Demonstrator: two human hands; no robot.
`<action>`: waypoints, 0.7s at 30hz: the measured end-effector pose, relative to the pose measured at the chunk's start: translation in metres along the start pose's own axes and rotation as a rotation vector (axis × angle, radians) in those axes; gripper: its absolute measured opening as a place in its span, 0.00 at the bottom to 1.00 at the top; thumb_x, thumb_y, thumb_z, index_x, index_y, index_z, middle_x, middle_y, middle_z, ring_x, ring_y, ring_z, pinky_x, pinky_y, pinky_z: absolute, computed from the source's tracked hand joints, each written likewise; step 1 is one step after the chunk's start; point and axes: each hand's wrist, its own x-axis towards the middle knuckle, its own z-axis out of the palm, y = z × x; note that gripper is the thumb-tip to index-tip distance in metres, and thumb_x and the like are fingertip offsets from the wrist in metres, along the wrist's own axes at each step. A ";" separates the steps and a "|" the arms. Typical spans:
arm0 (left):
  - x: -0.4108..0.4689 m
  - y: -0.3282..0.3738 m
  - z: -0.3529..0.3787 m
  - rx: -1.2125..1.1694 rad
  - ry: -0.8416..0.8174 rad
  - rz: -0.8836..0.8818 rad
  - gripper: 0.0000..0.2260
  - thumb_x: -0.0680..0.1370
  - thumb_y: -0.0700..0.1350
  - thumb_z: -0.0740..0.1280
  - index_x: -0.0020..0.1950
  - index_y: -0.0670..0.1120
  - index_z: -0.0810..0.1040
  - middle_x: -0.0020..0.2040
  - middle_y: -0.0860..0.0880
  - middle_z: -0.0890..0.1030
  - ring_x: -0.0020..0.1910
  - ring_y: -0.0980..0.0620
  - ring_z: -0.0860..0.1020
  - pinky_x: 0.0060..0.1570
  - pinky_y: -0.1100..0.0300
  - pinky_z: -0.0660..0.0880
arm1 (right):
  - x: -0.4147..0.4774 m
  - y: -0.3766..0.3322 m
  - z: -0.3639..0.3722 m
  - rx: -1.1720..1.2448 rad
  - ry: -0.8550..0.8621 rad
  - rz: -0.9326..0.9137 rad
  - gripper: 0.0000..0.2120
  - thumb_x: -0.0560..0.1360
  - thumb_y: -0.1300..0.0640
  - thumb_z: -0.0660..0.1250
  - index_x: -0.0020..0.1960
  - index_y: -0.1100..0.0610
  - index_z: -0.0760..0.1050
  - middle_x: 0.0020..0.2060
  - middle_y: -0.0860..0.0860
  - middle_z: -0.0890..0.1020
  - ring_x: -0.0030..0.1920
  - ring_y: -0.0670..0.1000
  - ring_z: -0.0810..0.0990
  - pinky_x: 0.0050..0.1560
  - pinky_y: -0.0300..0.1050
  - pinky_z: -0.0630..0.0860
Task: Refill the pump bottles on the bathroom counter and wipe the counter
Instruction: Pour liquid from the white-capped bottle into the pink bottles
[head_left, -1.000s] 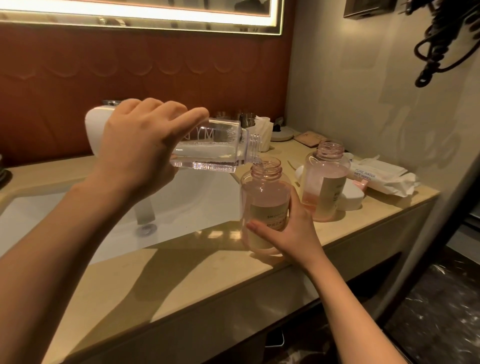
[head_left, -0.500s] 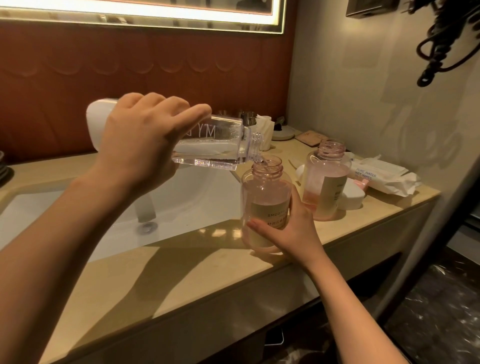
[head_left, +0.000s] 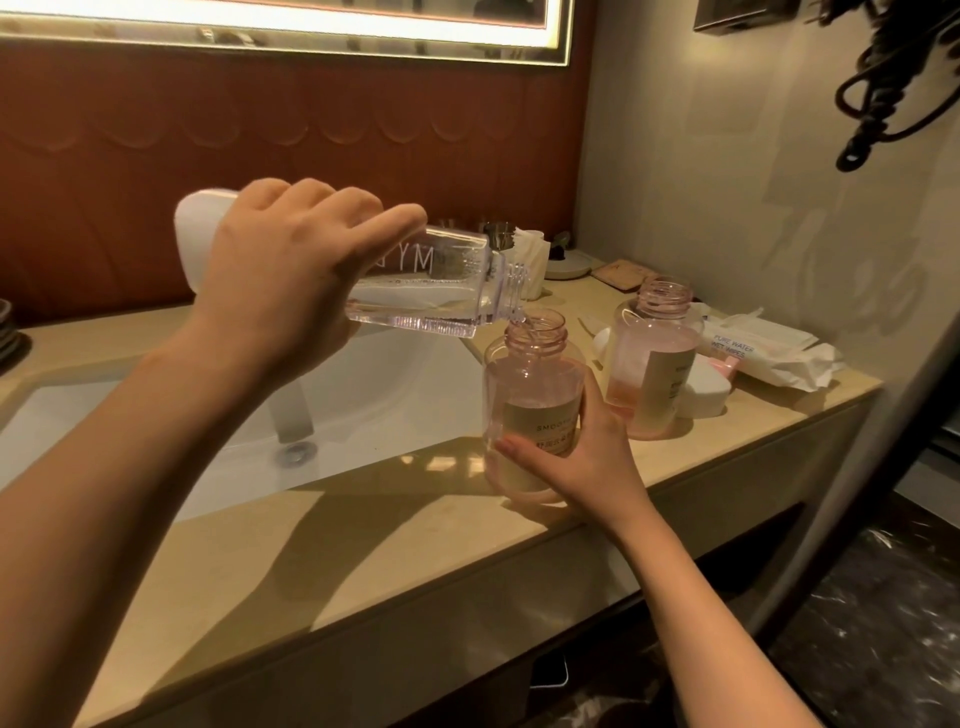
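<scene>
The left grip (head_left: 280, 280) is curled over a clear, square-sided plastic refill bottle (head_left: 436, 291) with an opaque white end, holding it tipped almost level. The bottle's ribbed, threaded neck points away from that grip and sits just above the open mouth of a pump bottle (head_left: 530, 384). A thin clear trickle seems to run from one to the other. The right grip (head_left: 576, 457) wraps thumb and fingers round the lower half of this pump bottle, a round-shouldered, translucent pink vessel with a pale paper label and a screw-thread collar. It stands upright on the glossy beige stone bench (head_left: 363, 545), partly filled with cloudy liquid. Below the left grip lies the smooth white basin (head_left: 389, 405), sunk into the bench. Just beyond the right grip stands a second pump bottle (head_left: 654, 364) of the same shape, also uncapped, and past it a crinkled white pack of wet wipes (head_left: 763, 353) lies flat
</scene>
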 end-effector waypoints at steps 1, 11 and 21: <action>0.000 0.000 0.000 0.000 -0.004 0.001 0.30 0.65 0.37 0.77 0.65 0.46 0.72 0.54 0.40 0.80 0.46 0.36 0.78 0.42 0.47 0.71 | 0.000 0.000 0.000 -0.001 0.000 -0.002 0.43 0.59 0.34 0.71 0.68 0.49 0.63 0.57 0.37 0.73 0.59 0.41 0.74 0.58 0.37 0.72; 0.002 -0.002 -0.001 0.003 -0.019 0.010 0.31 0.65 0.35 0.76 0.65 0.46 0.70 0.54 0.39 0.80 0.47 0.36 0.78 0.44 0.45 0.73 | 0.000 0.001 0.000 0.001 0.001 -0.013 0.42 0.59 0.33 0.70 0.68 0.49 0.63 0.56 0.35 0.73 0.59 0.39 0.73 0.57 0.32 0.71; 0.003 0.000 -0.002 0.012 -0.019 0.009 0.31 0.65 0.35 0.77 0.65 0.45 0.72 0.54 0.39 0.80 0.47 0.36 0.78 0.44 0.45 0.72 | 0.000 0.000 0.000 -0.004 0.004 -0.013 0.43 0.59 0.33 0.70 0.68 0.48 0.62 0.56 0.34 0.72 0.59 0.38 0.72 0.56 0.30 0.69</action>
